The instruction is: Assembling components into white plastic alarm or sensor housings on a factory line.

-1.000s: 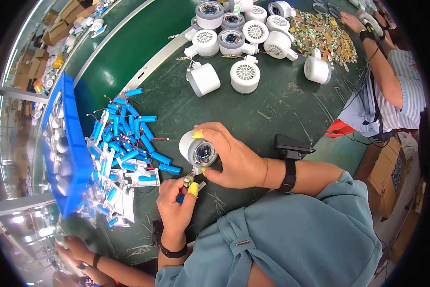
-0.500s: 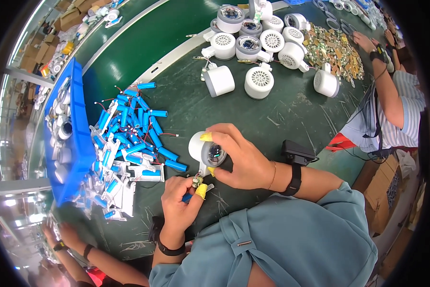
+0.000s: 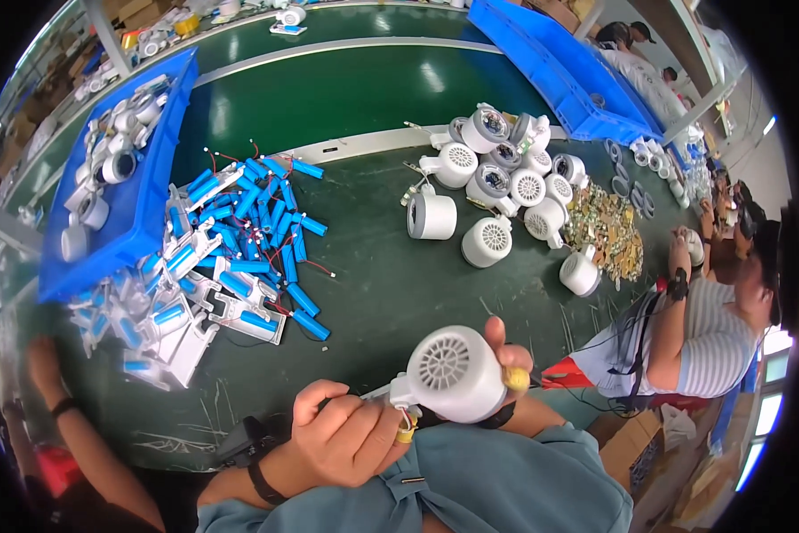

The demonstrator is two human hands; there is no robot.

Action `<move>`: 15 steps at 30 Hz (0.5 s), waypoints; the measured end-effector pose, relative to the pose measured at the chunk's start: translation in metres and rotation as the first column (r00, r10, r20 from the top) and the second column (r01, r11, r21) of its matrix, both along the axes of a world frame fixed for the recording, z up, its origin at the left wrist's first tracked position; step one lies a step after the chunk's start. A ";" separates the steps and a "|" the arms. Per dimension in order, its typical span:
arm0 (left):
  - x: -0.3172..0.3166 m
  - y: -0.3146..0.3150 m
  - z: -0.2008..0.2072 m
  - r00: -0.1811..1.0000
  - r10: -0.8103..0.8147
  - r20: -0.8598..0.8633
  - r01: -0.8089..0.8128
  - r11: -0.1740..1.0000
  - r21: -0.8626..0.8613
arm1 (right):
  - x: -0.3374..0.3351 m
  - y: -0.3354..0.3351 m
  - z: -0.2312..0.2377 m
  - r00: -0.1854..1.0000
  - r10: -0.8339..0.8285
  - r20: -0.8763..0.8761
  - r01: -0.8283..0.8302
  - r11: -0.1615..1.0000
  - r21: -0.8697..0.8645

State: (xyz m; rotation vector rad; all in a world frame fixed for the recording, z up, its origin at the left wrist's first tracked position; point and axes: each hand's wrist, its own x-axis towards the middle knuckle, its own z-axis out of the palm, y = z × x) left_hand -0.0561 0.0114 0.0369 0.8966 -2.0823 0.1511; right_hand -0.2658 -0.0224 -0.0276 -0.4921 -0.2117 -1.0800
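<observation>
A white round fan head with a slotted grille is held up close to my body. My right hand, a yellow cover on a fingertip, grips its right side; most of that hand is hidden behind it. My left hand is closed beside the fan head's short neck. Thin wires run from the neck to its yellow-covered fingertip. The small green circuit board seen there earlier is now hidden by the fingers.
Blue battery cells with red wires lie heaped left, beside white plastic housings. A blue bin stands behind them. More fan heads and a pile of circuit boards are right. Co-workers' arms appear at both sides.
The fan head has turned from its dark open face to its grille and come nearer my body. Both hands moved toward me with it. The view has tilted up, showing more of the far bench.
</observation>
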 end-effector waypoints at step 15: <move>-0.006 0.009 0.008 0.993 -0.096 -0.070 0.078 0.971 -0.224 | -0.047 0.031 0.024 0.971 0.224 -0.080 -0.162 0.869 0.467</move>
